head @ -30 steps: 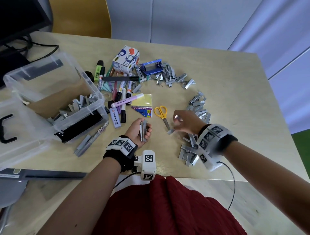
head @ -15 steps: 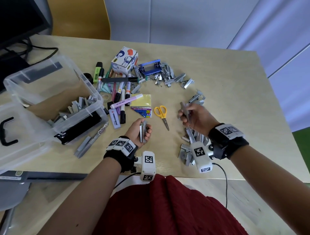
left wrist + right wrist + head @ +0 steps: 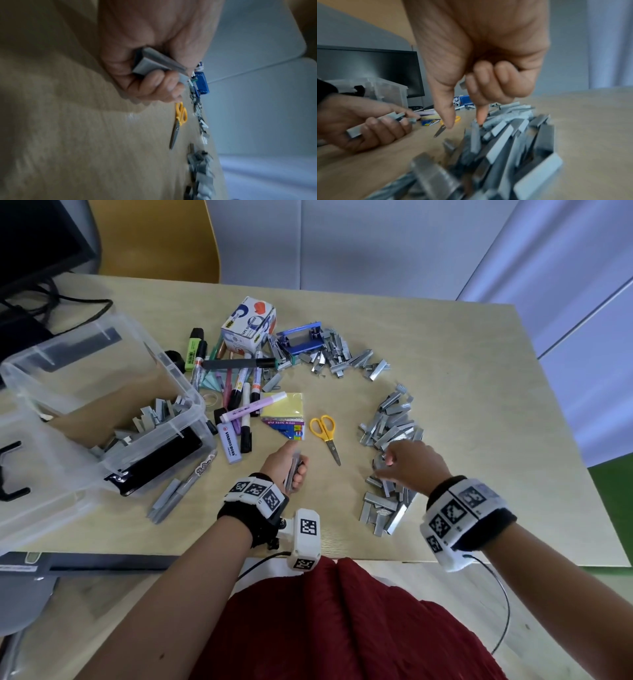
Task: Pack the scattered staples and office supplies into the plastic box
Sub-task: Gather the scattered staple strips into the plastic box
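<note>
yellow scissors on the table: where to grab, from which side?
Take the scissors at the neck, just below the yellow loops, pinching from straight above. They lie flat and closed, loops toward the far edge, blade tip toward the person. The table is bare on both sides there; the sticky notes are apart. Avoid the pointed tip.

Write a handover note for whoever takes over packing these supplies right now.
Left hand: grips a bundle of staple strips, resting by the scissors.
Right hand: thumb and forefinger reach down into the staple pile; a small staple piece seems tucked behind the curled fingers.
Plastic box: open at the table's left, some staple strips already inside.
Left to pack: both staple piles, including the far one, the scissors, markers, sticky notes, tape dispenser box and loose strips in front of the box.
</note>
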